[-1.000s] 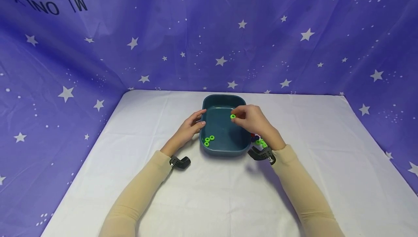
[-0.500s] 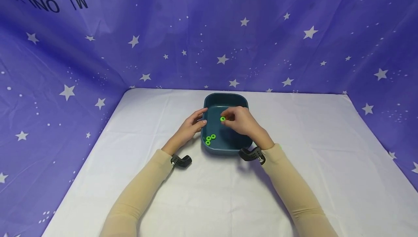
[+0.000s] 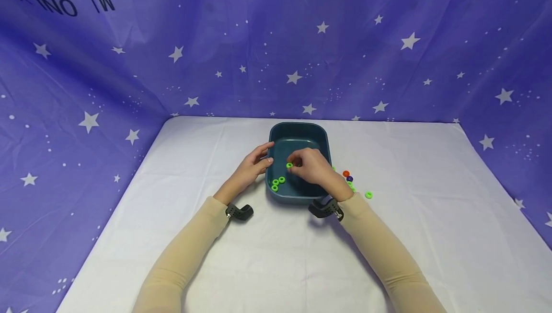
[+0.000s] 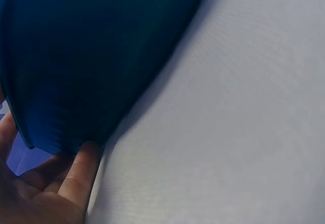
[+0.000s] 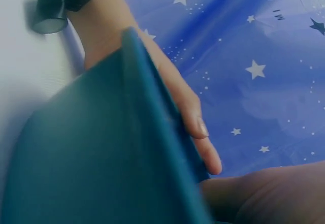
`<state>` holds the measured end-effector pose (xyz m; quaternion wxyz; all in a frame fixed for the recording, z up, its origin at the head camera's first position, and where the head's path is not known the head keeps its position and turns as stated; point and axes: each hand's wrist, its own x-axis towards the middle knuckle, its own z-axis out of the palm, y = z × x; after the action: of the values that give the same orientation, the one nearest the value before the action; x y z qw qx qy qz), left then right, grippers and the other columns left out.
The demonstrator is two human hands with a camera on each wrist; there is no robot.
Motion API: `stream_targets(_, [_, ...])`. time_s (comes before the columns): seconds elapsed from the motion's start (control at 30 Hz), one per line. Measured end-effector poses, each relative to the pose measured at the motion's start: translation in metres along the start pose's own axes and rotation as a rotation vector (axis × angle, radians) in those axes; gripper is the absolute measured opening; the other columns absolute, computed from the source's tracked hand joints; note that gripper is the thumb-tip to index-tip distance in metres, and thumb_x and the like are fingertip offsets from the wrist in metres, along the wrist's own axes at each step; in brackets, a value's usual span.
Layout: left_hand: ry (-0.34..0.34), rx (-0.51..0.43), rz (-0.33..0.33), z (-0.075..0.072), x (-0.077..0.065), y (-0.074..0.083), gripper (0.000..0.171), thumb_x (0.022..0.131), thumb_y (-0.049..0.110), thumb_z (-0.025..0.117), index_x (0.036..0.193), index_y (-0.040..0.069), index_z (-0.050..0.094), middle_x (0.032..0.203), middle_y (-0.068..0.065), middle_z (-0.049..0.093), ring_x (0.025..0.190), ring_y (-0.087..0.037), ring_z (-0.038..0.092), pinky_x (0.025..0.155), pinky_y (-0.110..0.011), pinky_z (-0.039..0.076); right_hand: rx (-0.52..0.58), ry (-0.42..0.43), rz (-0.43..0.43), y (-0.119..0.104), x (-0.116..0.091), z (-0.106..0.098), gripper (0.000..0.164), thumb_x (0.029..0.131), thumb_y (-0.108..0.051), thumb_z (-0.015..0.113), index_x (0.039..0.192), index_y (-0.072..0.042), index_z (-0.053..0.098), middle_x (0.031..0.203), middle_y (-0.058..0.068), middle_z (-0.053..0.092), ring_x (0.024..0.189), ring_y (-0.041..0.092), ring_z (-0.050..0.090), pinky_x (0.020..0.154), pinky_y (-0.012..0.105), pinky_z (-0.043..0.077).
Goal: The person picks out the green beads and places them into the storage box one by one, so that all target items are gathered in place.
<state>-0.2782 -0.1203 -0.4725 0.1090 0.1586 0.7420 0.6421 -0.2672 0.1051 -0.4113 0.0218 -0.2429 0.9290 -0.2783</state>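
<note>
In the head view a deep teal plastic box (image 3: 297,200) stands on the white-covered table. My left hand (image 3: 252,163) holds its left wall, thumb and forefinger over the rim; the left wrist view shows other fingers (image 4: 81,176) against the outside. Over the box's interior my right hand (image 3: 312,167) pinches a small green ring-shaped bead (image 3: 289,165) between thumb and fingertips. Several matching green beads (image 3: 275,182) lie inside, at the near left corner. The right wrist view shows the teal wall (image 5: 91,148), the left hand (image 5: 185,102) beyond its rim and part of the right hand (image 5: 284,193).
Right of the box lie an orange bead (image 3: 346,173), a dark purple bead (image 3: 350,179) and a few green beads (image 3: 368,195), some partly hidden by the right wrist. A purple star-patterned curtain (image 3: 241,40) rises behind the table. A black wrist mount (image 3: 239,212) sits on each wrist.
My right hand has carried the pinched green bead leftward and toward the near side over the box. Loose beads right of the box have come back into view. The left hand stays in place.
</note>
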Motion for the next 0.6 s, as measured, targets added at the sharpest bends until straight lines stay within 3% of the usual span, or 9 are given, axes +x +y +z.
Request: stream_targets(0.6, [-0.001,0.000,-0.009,-0.001,-0.001,0.000,0.055,0.106,0.023,0.054,0.159,0.021,0.037,0.161,-0.021,0.036,0.145,-0.039,0.044,0.113,-0.059,0.044,-0.031,-0.096,0.058,0.002,0.003,0.014,0.022,0.088,-0.014,0.078,0.108,-0.005,0.078,0.093,0.007,0.077,0.083,0.017,0.068,0.079,0.036,0.057])
